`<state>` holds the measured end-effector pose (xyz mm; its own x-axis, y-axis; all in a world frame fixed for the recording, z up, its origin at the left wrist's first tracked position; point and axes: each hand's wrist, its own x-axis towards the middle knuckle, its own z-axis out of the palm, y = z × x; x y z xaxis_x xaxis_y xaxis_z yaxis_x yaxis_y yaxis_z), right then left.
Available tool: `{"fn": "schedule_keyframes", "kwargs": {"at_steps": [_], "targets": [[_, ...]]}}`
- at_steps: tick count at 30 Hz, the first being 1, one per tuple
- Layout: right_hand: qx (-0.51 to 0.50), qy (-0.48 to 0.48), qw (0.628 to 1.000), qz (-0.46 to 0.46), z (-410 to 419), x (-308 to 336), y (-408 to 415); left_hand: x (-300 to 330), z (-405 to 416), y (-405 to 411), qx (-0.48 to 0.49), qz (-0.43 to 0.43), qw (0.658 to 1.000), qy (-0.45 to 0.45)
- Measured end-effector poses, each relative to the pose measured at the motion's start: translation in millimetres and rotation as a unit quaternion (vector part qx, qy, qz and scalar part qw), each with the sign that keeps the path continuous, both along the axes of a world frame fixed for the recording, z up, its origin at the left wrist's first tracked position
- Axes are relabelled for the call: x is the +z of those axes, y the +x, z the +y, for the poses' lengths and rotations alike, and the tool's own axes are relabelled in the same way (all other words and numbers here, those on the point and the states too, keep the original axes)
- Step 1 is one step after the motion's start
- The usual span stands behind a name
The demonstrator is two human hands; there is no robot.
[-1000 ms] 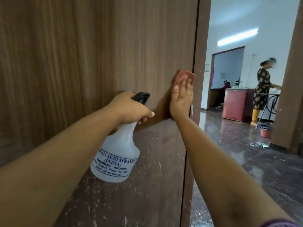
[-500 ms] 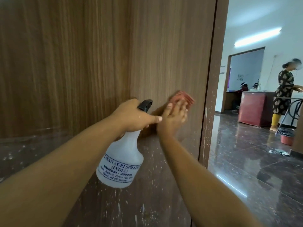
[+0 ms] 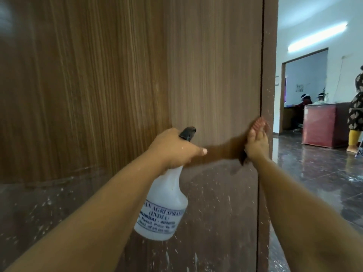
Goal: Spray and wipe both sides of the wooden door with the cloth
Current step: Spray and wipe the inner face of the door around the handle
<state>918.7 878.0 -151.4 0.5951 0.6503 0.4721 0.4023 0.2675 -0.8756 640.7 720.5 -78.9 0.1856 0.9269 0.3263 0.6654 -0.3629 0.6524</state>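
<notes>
Right now the big wooden door (image 3: 121,79) fills most of the view. Its top part is brown with thin lines, and its bottom part is darker with many small white marks. The left hand (image 3: 172,150) grips the neck of a white spray bottle (image 3: 167,205). Its fingers curl round the neck, and one finger sticks out straight toward the door. The bottle hangs down, tilted, close in front of the door, and its black top (image 3: 187,132) points up and to the right. The right hand (image 3: 256,143) is flat, with straight fingers, and presses a red cloth (image 3: 259,123) against the door near its right edge. Only the top of the cloth peeks out above the fingers. Past the door lies a shiny dark floor (image 3: 322,173). A red cabinet (image 3: 322,124) stands far back, and a person (image 3: 356,110) in a patterned dress stands just beside it.
</notes>
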Motion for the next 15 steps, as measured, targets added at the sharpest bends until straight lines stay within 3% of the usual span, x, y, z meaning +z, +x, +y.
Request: {"fn": "schedule_keyframes", "kwargs": {"at_steps": [8, 12, 15], "targets": [[-0.066, -0.044, 0.995, -0.052, -13, -44, -45, -12, 3, -10, 0.030, -0.038, 0.999, -0.017], [-0.039, 0.051, 0.998, -0.019, -34, -15, -63, -19, -8, -18, 0.038, -0.068, 0.997, -0.026], [-0.025, 0.168, 0.980, -0.103, -51, 23, -126, -17, -25, -31, 0.042, -0.120, 0.992, -0.015]]}}
